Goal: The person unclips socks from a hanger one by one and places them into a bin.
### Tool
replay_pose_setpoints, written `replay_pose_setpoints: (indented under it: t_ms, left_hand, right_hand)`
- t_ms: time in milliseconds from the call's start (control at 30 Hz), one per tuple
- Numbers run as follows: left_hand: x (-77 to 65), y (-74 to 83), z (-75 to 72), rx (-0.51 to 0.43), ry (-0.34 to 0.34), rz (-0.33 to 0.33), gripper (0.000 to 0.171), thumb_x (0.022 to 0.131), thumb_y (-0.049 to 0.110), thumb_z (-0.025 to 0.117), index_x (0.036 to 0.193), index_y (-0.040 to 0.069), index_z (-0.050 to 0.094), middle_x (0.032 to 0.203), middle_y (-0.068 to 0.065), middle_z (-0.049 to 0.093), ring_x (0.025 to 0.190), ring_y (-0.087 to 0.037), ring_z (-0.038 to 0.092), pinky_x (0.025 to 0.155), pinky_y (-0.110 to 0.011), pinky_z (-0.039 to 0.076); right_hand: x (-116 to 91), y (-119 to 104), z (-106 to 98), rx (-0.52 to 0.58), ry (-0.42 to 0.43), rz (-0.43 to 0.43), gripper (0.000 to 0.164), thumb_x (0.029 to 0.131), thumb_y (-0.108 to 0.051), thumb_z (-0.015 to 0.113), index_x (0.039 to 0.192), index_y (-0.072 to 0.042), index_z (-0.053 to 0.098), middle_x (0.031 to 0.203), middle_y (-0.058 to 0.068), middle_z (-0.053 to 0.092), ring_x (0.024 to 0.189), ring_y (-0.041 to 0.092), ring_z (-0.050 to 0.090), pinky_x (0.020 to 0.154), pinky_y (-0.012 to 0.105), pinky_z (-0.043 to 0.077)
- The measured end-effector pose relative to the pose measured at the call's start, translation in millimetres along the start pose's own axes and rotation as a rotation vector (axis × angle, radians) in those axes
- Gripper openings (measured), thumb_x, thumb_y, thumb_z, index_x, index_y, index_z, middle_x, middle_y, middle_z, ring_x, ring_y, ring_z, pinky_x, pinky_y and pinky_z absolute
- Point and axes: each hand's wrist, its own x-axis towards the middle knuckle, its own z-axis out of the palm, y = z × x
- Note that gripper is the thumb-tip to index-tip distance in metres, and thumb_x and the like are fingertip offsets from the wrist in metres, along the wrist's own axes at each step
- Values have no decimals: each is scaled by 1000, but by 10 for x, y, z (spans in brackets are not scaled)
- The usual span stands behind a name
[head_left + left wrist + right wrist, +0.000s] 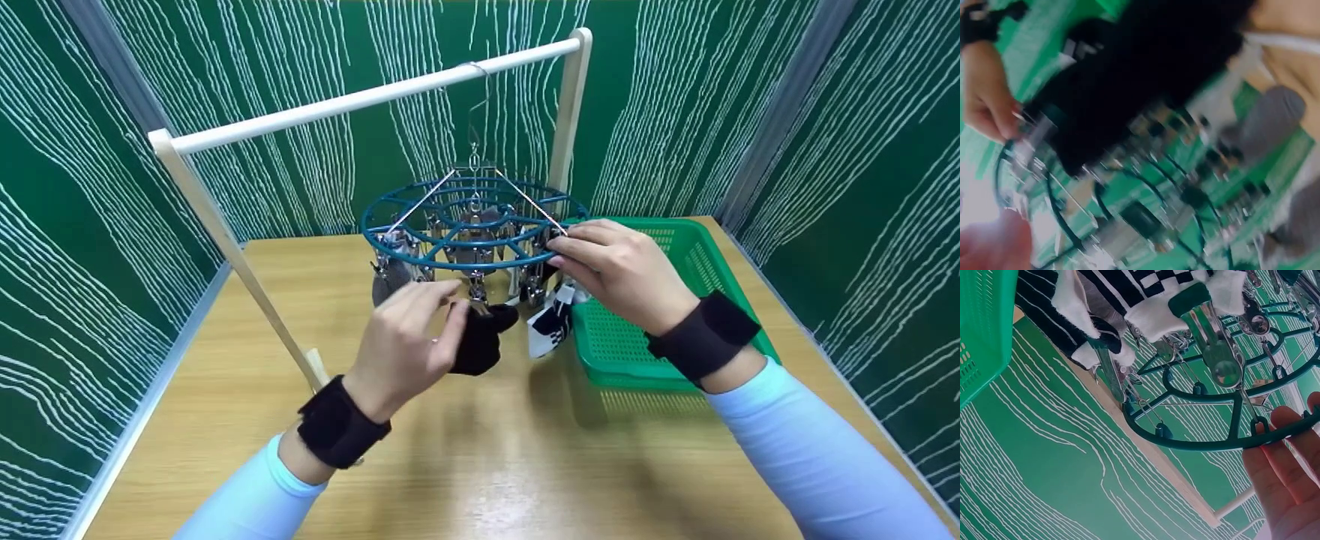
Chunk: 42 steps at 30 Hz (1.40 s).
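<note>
A dark teal round clip hanger (472, 265) hangs by a wire hook, with metal clips below its rings. My right hand (626, 270) grips its right rim; in the right wrist view the fingers (1278, 475) curl over the ring. A black sock (476, 352) dangles from the front of the hanger. Beside it is my left hand (405, 345), fingers loosely bent and thumb apart, with nothing visible between them. Black-and-white patterned socks (1151, 323) hang near the right hand. On the far side hangs a grey sock (1269, 115). The left wrist view is blurred.
The hanger's hook sits over a white rail (375, 94) on a wooden stand (232, 244). A green basket (630, 375) stands on the wooden table (480, 480) at the right, under the right forearm. Green walls with white streaks enclose the table.
</note>
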Motion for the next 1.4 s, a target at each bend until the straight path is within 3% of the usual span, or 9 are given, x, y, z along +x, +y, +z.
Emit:
replay_pose_setpoints:
  t_ms: [200, 300, 367, 567, 733, 867, 1100, 1400]
  left_hand:
    - [78, 111, 10, -130, -294, -326, 40, 103, 17, 74, 131, -12, 68, 120, -24, 78, 109, -37, 76, 96, -50, 63]
    - [139, 82, 25, -213, -379, -424, 41, 106, 17, 72, 134, -12, 67, 131, -26, 75, 122, -38, 74, 105, -52, 60]
    - [167, 51, 41, -268, -408, -463, 37, 106, 15, 71, 133, -11, 68, 133, -24, 75, 121, -34, 74, 105, -51, 61]
    - [203, -2, 68, -375, -426, -543, 25, 105, 13, 73, 121, -6, 73, 114, -17, 81, 102, -25, 77, 96, -46, 64]
    - [218, -21, 72, -390, -434, -593, 25, 101, 13, 78, 116, -7, 76, 114, -19, 81, 105, -28, 78, 96, -45, 66]
    - [225, -34, 83, -371, -449, -603, 26, 100, 14, 80, 115, -7, 78, 116, -19, 82, 106, -29, 79, 94, -44, 66]
    - [232, -22, 97, -393, -440, -592, 25, 99, 14, 81, 114, -6, 79, 112, -18, 83, 98, -28, 81, 91, -43, 67]
    - [209, -2, 112, -403, -436, -611, 22, 97, 13, 82, 110, -4, 81, 109, -15, 84, 93, -24, 80, 88, -41, 67]
  right_hand:
    - [9, 2, -5, -4, 8, 3, 21, 98, -10, 81, 117, 0, 82, 107, 20, 82, 101, 36, 78, 89, 49, 67]
    - [13, 3, -8, -5, 13, 7, 21, 97, -9, 82, 116, 0, 82, 107, 20, 82, 101, 36, 78, 89, 49, 67]
    - [14, 5, -7, -6, 15, 4, 21, 97, -8, 82, 116, 1, 82, 108, 21, 81, 101, 37, 78, 89, 50, 67]
    - [11, 3, 5, -5, 6, 4, 23, 97, -10, 82, 118, 0, 82, 109, 21, 81, 103, 38, 78, 90, 51, 67]
    - [-30, -13, 15, -2, -2, 18, 27, 96, -9, 83, 121, 0, 81, 112, 22, 81, 106, 39, 78, 93, 52, 66]
    - [-72, -32, 13, -3, 6, 27, 30, 94, -8, 85, 123, -1, 81, 114, 22, 81, 108, 40, 77, 94, 54, 65]
    - [-175, -120, -11, 1, 100, 60, 36, 88, -8, 90, 122, 1, 80, 118, 23, 79, 109, 40, 76, 94, 55, 65]
    - [-440, -328, 78, 63, 157, 148, 30, 82, -4, 93, 108, 1, 80, 102, 17, 80, 92, 33, 76, 80, 49, 67]
